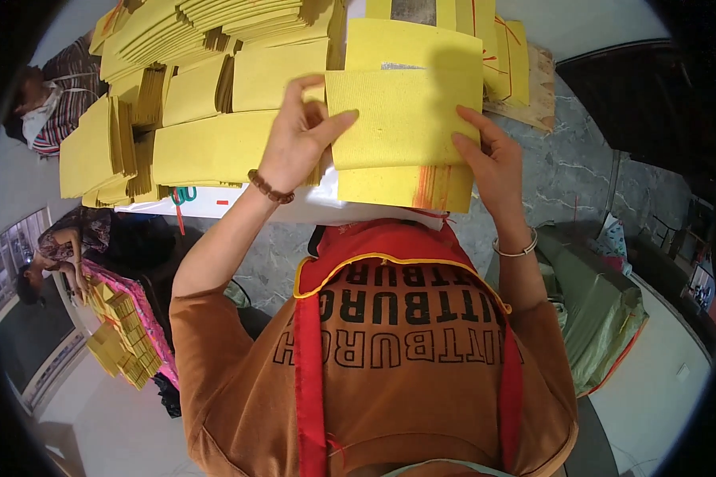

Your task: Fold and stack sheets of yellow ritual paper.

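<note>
A yellow ribbed paper sheet [406, 119] is raised in front of me, its lower part folded across. My left hand [302, 127], with a beaded bracelet at its wrist, grips the sheet's left edge, thumb on the near face. At the right edge my right hand [493, 155] pinches the same sheet between thumb and fingers. Below it shows a yellow paper flap [382, 187] with reddish streaks; whether it belongs to the same sheet I cannot tell. Another yellow sheet [414, 44] with a silvery patch lies just beyond.
Rows of yellow paper stacks [207, 151] cover the table's left side. Green-handled scissors [184, 195] lie at the white table edge [286, 208]. Red-tied bundles [513, 63] rest on a board at right. Two people are at left, one beside a pink-edged table [139, 306] with yellow bundles.
</note>
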Demonstrator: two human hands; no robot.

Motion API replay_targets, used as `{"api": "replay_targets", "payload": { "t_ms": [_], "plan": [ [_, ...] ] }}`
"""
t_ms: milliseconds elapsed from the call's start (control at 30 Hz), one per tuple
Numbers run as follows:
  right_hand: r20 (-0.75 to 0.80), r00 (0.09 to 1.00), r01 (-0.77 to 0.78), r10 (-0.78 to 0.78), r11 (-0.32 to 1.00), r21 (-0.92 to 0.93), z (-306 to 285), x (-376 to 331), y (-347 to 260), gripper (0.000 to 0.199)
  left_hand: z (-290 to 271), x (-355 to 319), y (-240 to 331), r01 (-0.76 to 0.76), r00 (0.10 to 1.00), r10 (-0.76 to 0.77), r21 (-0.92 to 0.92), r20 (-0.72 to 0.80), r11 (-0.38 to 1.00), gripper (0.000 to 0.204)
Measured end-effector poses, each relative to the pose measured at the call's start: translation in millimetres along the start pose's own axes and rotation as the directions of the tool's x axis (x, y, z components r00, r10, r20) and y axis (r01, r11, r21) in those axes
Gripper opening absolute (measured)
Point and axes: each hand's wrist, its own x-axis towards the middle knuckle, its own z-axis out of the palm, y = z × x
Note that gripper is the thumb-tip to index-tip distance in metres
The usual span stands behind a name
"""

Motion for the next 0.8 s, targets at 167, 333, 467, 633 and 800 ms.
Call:
{"api": "replay_targets", "payload": {
  "t_ms": [167,333,467,633,800],
  "plan": [
    [-0.033,0.999,0.003,-0.004,1.0,-0.029,1.9,-2.6,1.3,0.033,17.5,-14.6,11.4,-0.666,0.458,0.803,0.745,0.381,0.027,0.058],
    [-0.061,0.997,0.045,-0.047,0.999,-0.03,3.3,-4.3,1.7,0.034,49.4,-20.2,-15.7,-0.604,0.689,0.529,0.796,0.496,0.039,0.071],
    [-0.018,0.996,-0.093,0.091,0.979,-0.18,-4.0,-5.6,-1.1,0.035,50.1,-19.2,-24.2,-0.591,0.718,0.468,0.806,0.515,0.02,0.076],
    [0.181,0.837,0.439,-0.517,0.436,-0.785,2.7,-44.9,-0.6,0.043,44.8,-16.5,-27.9,-0.601,0.714,0.466,0.799,0.523,0.026,0.077],
    [0.333,0.835,0.504,-0.437,0.367,-0.782,2.0,-54.4,23.4,0.046,48.1,-12.2,-32.6,-0.601,0.675,0.523,0.799,0.521,-0.02,0.065]
  ]
}}
